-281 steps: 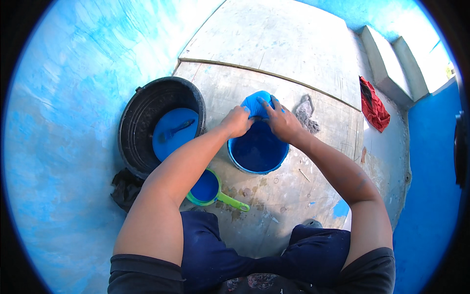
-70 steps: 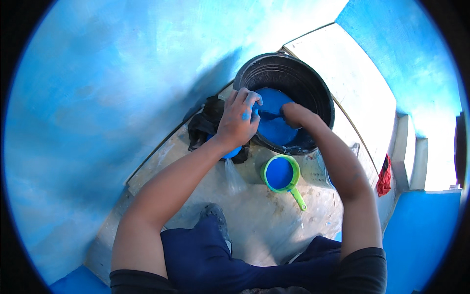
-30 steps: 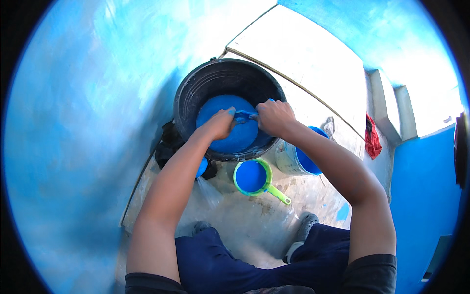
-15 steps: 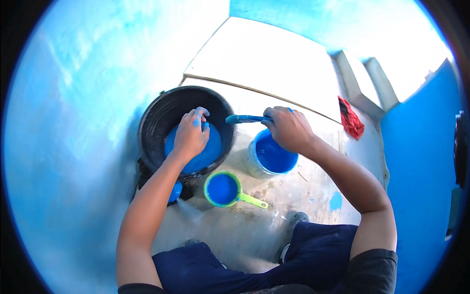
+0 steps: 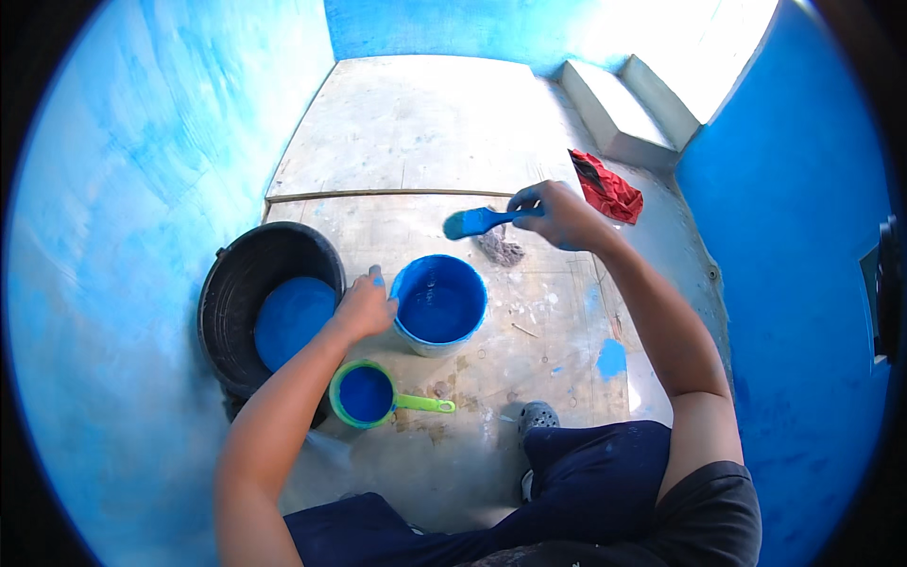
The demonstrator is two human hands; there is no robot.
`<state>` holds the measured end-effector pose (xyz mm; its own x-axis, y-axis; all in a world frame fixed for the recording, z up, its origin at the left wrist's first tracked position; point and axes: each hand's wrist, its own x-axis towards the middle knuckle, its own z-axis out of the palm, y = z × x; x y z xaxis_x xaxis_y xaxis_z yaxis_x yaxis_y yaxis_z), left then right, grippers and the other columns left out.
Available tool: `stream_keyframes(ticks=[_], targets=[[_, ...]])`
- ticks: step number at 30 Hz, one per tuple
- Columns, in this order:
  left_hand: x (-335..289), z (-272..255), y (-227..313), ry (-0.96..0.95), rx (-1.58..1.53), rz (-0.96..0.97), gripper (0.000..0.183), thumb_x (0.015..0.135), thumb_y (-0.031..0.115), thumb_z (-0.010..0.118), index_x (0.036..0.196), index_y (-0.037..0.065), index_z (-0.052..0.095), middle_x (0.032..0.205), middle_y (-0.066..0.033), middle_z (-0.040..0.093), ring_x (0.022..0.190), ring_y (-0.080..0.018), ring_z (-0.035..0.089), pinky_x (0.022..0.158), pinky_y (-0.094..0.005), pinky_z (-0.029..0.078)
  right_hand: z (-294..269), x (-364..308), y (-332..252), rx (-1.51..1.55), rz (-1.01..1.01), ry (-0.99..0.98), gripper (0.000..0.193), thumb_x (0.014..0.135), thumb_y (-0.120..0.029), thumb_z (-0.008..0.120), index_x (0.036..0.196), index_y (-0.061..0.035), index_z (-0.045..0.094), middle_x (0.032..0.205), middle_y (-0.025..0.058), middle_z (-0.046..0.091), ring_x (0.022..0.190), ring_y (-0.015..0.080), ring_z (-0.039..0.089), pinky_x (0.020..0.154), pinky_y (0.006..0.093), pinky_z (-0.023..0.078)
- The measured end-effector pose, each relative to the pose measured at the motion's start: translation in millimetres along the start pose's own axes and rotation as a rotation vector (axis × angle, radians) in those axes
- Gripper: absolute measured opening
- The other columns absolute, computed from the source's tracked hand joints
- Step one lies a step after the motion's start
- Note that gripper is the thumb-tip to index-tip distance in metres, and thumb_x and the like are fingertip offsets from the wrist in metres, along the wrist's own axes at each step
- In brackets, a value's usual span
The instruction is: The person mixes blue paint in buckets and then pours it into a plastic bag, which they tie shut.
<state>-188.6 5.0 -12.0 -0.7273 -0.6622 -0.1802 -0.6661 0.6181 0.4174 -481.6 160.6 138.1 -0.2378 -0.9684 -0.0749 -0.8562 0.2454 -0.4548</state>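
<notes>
There are no labels, signs or screens here. The only containers that could count as packaging are three paint vessels on the floor, all unmarked on the sides that show. A black tub [image 5: 269,307] stands at the left against the blue wall, round, with blue paint in its bottom. Just to its right is a small pail [image 5: 438,304], blue inside and pale outside, also holding blue paint. In front of the two sits a green scoop [image 5: 368,394] with a short handle pointing right, filled with blue.
</notes>
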Motion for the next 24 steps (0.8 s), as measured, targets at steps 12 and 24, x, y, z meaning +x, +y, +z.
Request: stream_keyframes(ticks=[12,24], targets=[[23,35,24,-0.207,-0.705,-0.403,0.033,0.096,0.013,0.062,0.123,-0.001,0.049,0.105,-0.0187,0.067,0.079,-0.0259,0.073,0.065,-0.0377,0.064,18,-16,64,-0.148,-0.047,-0.069,0.028,0.087,-0.018,0.074,0.110,-0.0022,0.076,0.102,0.0187,0.075,0.096,0.0336,0.070,0.087,0.0413,0.053],[27,56,62,0.038,-0.453,0.135,0.040,0.084,0.013,0.061,0.120,-0.002,0.054,0.108,-0.0299,0.067,0.105,-0.0510,0.063,0.093,-0.0537,0.051,0,-3,43,0.214,0.006,-0.077,0.029,0.077,-0.019,0.081,0.099,0.0003,0.078,0.088,0.0095,0.075,0.078,0.0158,0.068,0.076,0.0294,0.054]])
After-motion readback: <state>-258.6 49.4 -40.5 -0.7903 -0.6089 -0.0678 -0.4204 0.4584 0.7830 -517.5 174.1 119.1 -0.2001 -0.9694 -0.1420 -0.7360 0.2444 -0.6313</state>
